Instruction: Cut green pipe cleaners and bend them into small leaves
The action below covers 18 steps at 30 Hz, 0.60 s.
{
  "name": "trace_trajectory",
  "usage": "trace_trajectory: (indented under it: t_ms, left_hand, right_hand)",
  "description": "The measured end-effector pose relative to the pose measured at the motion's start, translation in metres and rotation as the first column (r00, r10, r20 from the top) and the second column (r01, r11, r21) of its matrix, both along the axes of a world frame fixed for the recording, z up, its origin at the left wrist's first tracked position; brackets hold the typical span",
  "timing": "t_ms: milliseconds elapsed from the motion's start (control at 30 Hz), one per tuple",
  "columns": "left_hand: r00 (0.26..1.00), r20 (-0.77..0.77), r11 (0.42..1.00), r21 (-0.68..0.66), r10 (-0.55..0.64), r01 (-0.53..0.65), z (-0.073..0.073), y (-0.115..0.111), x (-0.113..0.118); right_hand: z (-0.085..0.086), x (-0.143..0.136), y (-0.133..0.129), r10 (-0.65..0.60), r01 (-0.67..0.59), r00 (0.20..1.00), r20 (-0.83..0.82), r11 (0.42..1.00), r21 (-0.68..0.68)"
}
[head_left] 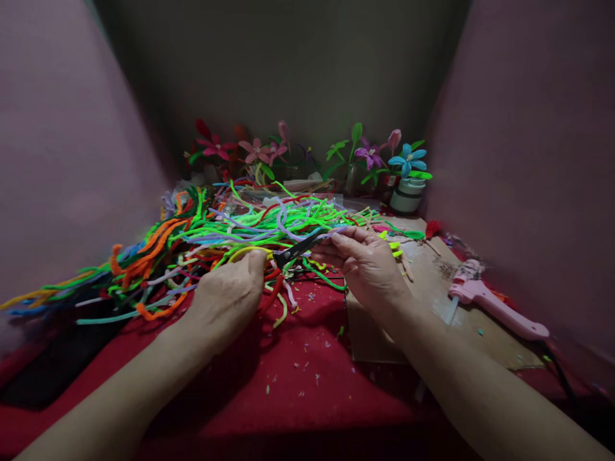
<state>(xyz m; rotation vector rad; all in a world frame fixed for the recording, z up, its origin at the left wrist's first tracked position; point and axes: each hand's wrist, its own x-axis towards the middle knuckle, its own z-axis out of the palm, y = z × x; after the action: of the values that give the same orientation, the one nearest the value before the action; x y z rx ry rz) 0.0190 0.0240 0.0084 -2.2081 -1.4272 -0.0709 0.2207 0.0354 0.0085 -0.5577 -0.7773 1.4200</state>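
My left hand (229,289) is closed around the handle of a pair of scissors (298,248). Their dark blades point right and slightly up. At the blade tips my right hand (369,264) pinches a lilac pipe cleaner (338,230) between thumb and fingers. Whether the blades touch it, I cannot tell. Behind and beneath both hands spreads a big heap of pipe cleaners (298,218), mostly bright green, with orange, lilac, red and yellow ones among them. My fingers hide most of the scissors' handle.
A pink hot glue gun (504,308) lies on a cardboard sheet (427,282) at right. Finished fuzzy flowers line the back, a blue one (407,160) in a white jar (407,194). A black flat object (57,358) lies at left. Small clippings dot the red cloth (288,403).
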Motion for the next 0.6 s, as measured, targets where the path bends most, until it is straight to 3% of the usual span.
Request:
trace_trajectory:
  t_ms: [300,500,600]
  left_hand:
    - [0.999,-0.027,0.999,0.034,-0.03,0.031,0.0022,-0.003,0.003]
    - [0.995,0.077,0.998,0.003,-0.059,0.059,0.0031,-0.0043,0.0039]
    - [0.998,0.03,0.999,0.003,-0.054,0.054,0.0028,-0.0046,0.0041]
  right_hand:
    - [0.0002,-0.0014,0.0,0.0,-0.001,0.999,0.048,1.0,0.007]
    - [-0.0024,0.0,0.0007,0.013,-0.012,0.996,0.087,1.0,-0.011]
    - [-0.003,0.0008,0.001,0.032,-0.03,0.994,0.102,0.999,-0.018]
